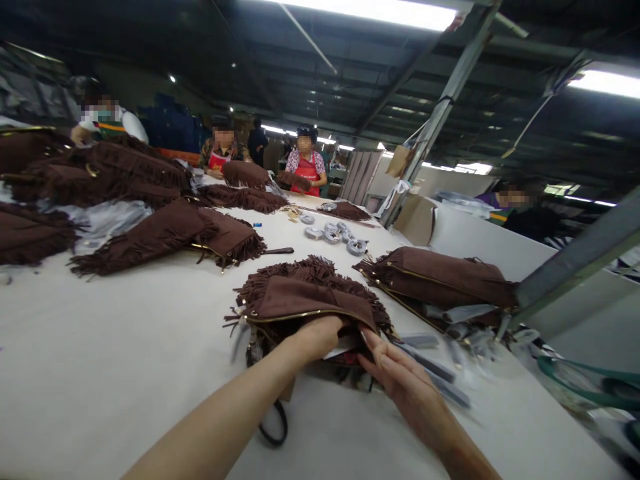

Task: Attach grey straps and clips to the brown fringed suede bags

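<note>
A brown fringed bag [310, 298] lies on the white table right in front of me, its gold zipper open toward me. My left hand [320, 339] reaches into the opening; its fingers are hidden inside the bag. At the right end of the opening, my right hand [395, 363] has its fingers and thumb on the edge of the bag, pinching it. Something white shows inside between the hands. A dark strap loop [274, 427] hangs below the bag's left side.
Brown fringed bags [145, 233] pile up at the left, and another bag [450, 277] lies at the right beside a metal post [575, 257]. Tape rolls [333, 233] and wrapped strips [435, 367] are on the table [100, 373]. Several people work beyond.
</note>
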Tool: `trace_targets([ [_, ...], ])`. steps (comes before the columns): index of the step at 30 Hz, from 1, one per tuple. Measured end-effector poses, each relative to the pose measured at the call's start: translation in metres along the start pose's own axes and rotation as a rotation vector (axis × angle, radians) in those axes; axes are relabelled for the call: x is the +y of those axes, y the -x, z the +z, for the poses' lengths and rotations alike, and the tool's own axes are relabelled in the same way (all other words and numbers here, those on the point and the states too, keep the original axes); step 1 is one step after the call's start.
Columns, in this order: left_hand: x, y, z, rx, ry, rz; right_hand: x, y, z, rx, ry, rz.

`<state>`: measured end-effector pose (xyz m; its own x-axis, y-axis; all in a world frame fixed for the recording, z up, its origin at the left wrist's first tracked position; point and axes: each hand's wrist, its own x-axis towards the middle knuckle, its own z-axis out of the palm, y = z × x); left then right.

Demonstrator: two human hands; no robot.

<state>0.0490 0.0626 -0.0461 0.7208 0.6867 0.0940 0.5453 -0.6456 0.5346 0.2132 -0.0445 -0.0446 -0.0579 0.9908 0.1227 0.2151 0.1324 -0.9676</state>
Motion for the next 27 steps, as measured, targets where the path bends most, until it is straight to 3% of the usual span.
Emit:
trace_targets([
  [3,-0.003,-0.018,-0.004,-0.117,0.06,-0.029,0.001,-0.01,-0.007,0.089,-0.096,0.099],
  [5,-0.003,-0.022,-0.003,-0.132,0.064,-0.067,0.003,-0.017,-0.011,0.119,0.158,0.071],
  [8,0.0,-0.021,0.001,-0.108,0.055,-0.145,0.006,-0.024,-0.013,0.116,0.608,-0.131],
  [10,0.004,-0.018,0.004,-0.09,0.045,-0.181,0.008,-0.027,-0.012,0.106,0.783,-0.267],
  [13,0.01,-0.015,0.005,-0.079,0.038,-0.218,0.01,-0.032,-0.009,0.073,0.968,-0.336],
  [20,0.011,-0.013,0.003,-0.106,0.069,-0.261,0.015,-0.034,-0.002,0.066,1.243,-0.247],
  [27,0.008,-0.012,0.007,-0.069,0.123,-0.278,0.004,-0.037,0.023,0.121,1.455,-0.026],
])
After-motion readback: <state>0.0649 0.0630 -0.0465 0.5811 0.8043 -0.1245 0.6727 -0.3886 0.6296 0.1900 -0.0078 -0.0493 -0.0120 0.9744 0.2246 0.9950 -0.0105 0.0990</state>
